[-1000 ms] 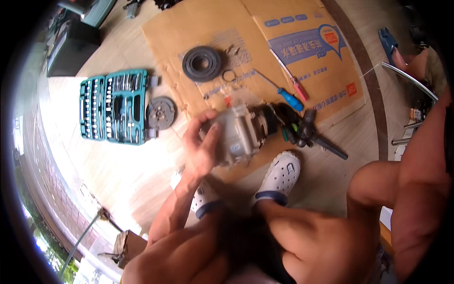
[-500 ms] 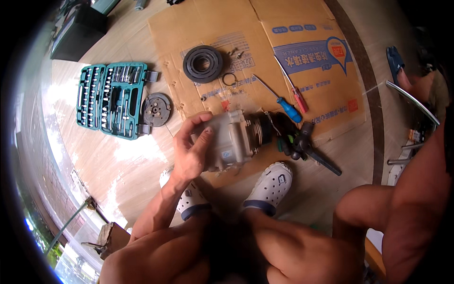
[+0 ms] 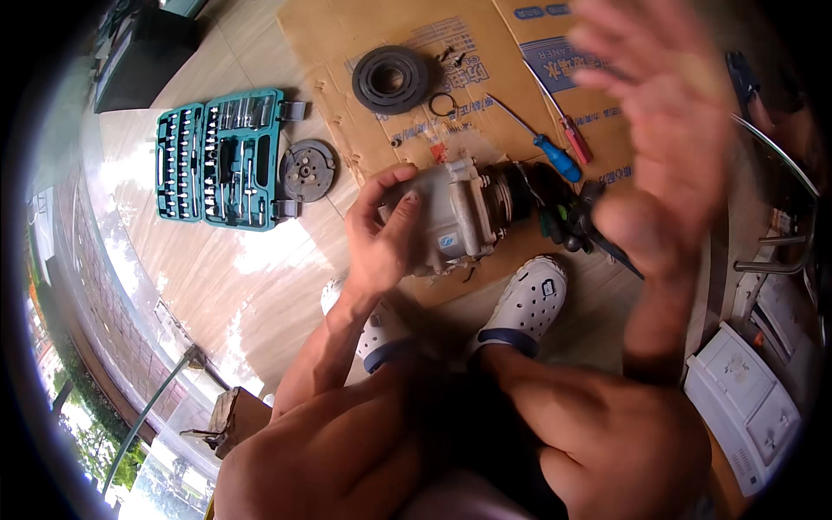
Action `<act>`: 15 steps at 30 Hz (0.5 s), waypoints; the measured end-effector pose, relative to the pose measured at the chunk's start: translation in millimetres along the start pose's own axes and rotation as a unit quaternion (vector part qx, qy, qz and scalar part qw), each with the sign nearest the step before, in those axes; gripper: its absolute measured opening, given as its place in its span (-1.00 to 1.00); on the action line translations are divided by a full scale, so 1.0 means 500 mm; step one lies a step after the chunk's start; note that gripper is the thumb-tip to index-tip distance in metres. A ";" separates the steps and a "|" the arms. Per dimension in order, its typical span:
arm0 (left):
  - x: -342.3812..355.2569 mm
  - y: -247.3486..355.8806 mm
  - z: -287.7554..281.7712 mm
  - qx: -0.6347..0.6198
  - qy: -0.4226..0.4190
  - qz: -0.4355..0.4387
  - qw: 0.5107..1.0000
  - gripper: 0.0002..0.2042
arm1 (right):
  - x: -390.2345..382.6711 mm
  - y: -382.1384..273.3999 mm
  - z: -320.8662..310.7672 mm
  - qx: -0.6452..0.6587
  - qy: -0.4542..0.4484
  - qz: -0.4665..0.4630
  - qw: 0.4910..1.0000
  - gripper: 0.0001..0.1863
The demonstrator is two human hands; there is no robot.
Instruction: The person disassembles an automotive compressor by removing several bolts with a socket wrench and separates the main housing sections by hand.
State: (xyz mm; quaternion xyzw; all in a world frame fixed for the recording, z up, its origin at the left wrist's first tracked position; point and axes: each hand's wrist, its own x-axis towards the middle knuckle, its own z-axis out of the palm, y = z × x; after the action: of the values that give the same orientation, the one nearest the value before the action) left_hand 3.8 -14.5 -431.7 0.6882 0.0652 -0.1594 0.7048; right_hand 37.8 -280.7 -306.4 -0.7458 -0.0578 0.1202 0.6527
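My left hand (image 3: 381,230) grips the left end of a grey metal car air-conditioning compressor (image 3: 445,208), its thumb on top. The compressor lies on its side on flattened cardboard between my feet. My right hand (image 3: 663,143) is raised at the right, fingers spread and smeared by motion, with nothing in it. Beyond the compressor are a black grooved pulley (image 3: 366,94), a thin snap ring (image 3: 432,105) and some small screws (image 3: 449,57). A round metal clutch plate (image 3: 308,171) sits to the left. Black-handled tools (image 3: 565,227) lie against the compressor's right end, partly hidden by my right hand.
A blue-handled screwdriver (image 3: 557,159) and a red-handled screwdriver (image 3: 575,141) rest on the cardboard (image 3: 325,52). An open teal socket set (image 3: 281,154) lies at the left. A dark box (image 3: 147,65) stands far left, a white case (image 3: 745,403) at right. My white clogs (image 3: 529,299) flank the compressor.
My right hand has swung up into view over the cardboard's right side. My left hand keeps its hold on the compressor. The whole view has shifted slightly.
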 end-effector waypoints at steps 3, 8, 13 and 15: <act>0.003 -0.002 0.008 -0.009 -0.007 0.003 1.000 -0.73 | 0.024 0.091 0.008 -0.083 -0.019 0.042 0.995 -0.64; -0.003 0.005 -0.006 0.000 -0.007 -0.011 1.000 -0.74 | 0.025 0.188 0.060 -0.298 -0.100 -0.045 0.948 -0.65; 0.000 -0.007 -0.011 0.028 -0.007 0.003 1.000 -0.74 | 0.022 0.176 0.069 -0.361 -0.122 -0.078 0.921 -0.64; 0.001 -0.008 -0.009 0.021 -0.006 0.005 1.000 -0.74 | 0.022 0.160 0.071 -0.366 -0.126 -0.051 0.921 -0.65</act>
State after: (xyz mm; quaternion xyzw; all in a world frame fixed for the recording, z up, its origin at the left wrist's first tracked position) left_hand 3.7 -10.0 -436.1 0.7019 0.0542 -0.1616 0.6916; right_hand 33.9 -255.5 -391.0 -0.9074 -0.2178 0.1500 0.3267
